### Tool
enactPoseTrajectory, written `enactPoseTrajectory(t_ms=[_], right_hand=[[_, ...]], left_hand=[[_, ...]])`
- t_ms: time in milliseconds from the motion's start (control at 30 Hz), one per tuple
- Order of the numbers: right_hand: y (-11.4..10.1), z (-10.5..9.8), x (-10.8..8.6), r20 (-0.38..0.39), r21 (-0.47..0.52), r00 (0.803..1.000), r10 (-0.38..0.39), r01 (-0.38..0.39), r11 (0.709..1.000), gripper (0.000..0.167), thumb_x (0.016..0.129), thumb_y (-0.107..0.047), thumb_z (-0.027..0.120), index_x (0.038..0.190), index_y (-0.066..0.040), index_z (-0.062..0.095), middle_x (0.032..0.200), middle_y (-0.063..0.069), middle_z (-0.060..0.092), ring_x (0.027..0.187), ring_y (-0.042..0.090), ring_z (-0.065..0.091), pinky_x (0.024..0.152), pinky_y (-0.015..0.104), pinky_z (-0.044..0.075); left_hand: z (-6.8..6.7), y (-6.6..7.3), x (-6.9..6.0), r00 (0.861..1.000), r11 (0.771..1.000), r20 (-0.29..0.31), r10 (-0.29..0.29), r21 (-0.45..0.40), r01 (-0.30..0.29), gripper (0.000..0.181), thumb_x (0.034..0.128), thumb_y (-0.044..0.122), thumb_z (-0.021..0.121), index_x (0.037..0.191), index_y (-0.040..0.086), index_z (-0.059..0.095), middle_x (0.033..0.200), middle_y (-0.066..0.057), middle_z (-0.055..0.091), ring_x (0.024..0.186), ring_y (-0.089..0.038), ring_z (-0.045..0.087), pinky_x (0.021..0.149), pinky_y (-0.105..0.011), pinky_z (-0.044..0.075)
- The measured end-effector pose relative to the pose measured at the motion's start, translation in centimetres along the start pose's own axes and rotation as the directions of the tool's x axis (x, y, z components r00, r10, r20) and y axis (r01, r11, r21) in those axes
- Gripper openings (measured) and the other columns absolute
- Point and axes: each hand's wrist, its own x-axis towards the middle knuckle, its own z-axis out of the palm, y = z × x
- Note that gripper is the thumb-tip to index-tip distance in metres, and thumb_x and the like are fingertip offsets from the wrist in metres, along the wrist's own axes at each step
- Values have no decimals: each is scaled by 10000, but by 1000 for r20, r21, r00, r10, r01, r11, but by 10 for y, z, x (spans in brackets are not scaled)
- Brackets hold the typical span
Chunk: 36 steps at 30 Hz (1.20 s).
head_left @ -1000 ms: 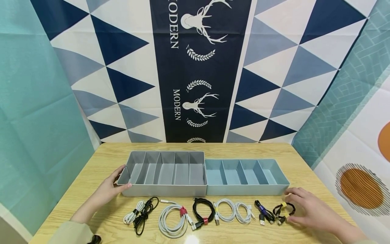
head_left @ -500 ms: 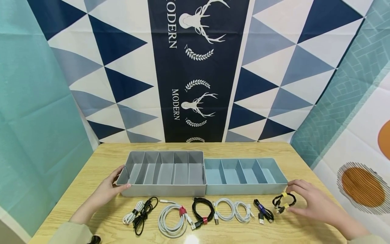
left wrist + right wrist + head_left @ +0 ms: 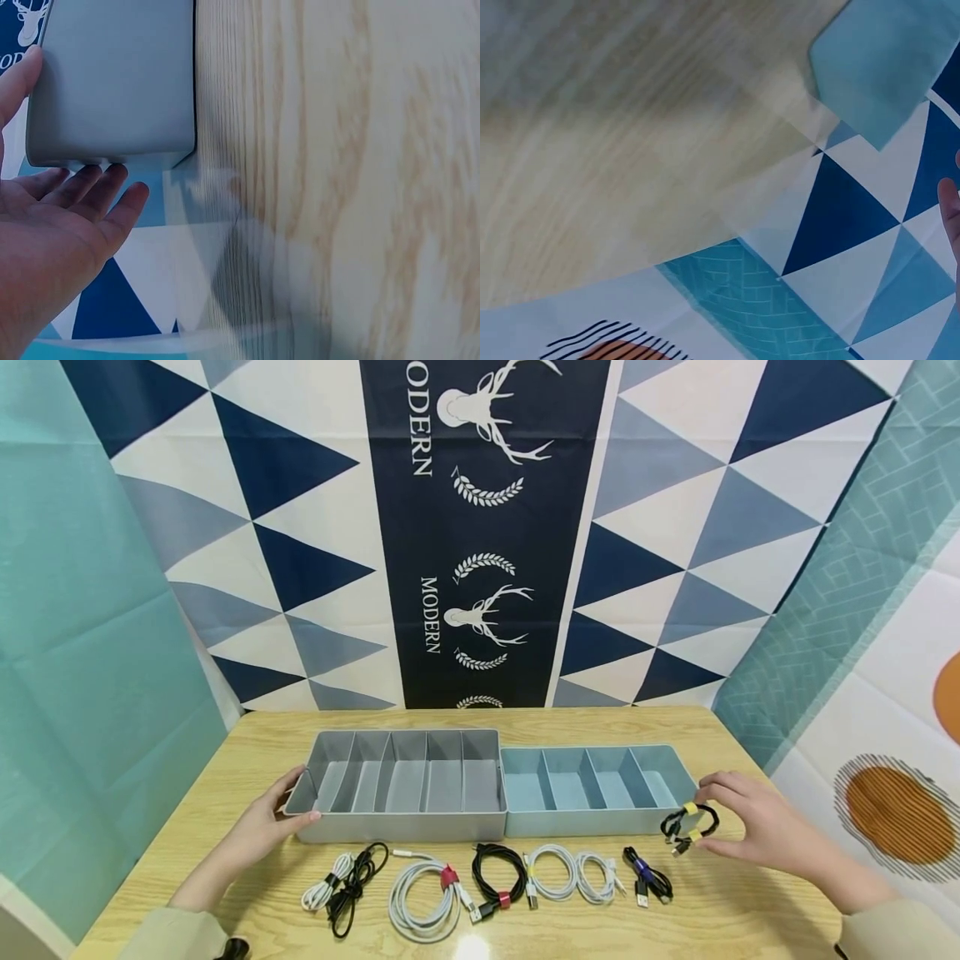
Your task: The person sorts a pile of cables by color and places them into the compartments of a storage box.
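In the head view my right hand (image 3: pixel 761 818) pinches a coiled black cable (image 3: pixel 710 810) with yellow ties, in front of the right end of the blue divided box (image 3: pixel 607 822). Only fingertips of this hand show at the right edge of the right wrist view; the cable is out of that view. At the other side, my left hand (image 3: pixel 262 831) rests on the left end of the grey divided box (image 3: pixel 405 827), thumb at its front and fingers at its end. The left wrist view shows those fingers fairly straight against the grey wall.
Along the table (image 3: pixel 570 935) front lie a white cable (image 3: pixel 324 889), black cables (image 3: pixel 352 893) (image 3: pixel 480 868), a thick white coil (image 3: pixel 401 902), thinner white coils (image 3: pixel 555 893) (image 3: pixel 596 897), and a black cable with a purple tie (image 3: pixel 652 878). The boxes stand end to end.
My right hand has taken the yellow-tied black cable off the table and lifted it up and slightly left, towards the blue box. The left hand stays on the grey box.
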Motion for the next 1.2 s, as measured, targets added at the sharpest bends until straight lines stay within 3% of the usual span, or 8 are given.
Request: enactPoseTrajectory(t_ms=[333, 533, 1200], right_hand=[[5, -6, 24, 26, -11, 1000, -1, 2, 1000, 518, 523, -382, 886, 925, -170, 637, 999, -56, 587, 920, 100, 533, 821, 239, 364], [6, -10, 37, 30, -28, 1000, -2, 2, 1000, 522, 519, -392, 883, 920, -162, 640, 1003, -41, 590, 929, 119, 537, 813, 311, 361], [15, -12, 77, 53, -37, 998, 25, -23, 999, 539, 542, -376, 883, 963, -146, 636, 1035, -15, 576, 958, 133, 523, 752, 370, 422]], left_hand=[[1, 1, 0, 1000, 1000, -5, -18, 3, 18, 885, 872, 316, 676, 1518, 76, 120, 1518, -300, 139, 1319, -558, 210, 1018, -613, 301], [1, 1, 0, 1000, 1000, -6, -22, 4, 22, 884, 873, 312, 675, 1519, 82, 118, 1518, -299, 142, 1317, -556, 218, 1013, -615, 310], [1, 1, 0, 1000, 1000, -10, -21, 5, 21, 884, 873, 327, 671, 1520, 90, 117, 1527, -275, 150, 1332, -528, 229, 1031, -597, 301]])
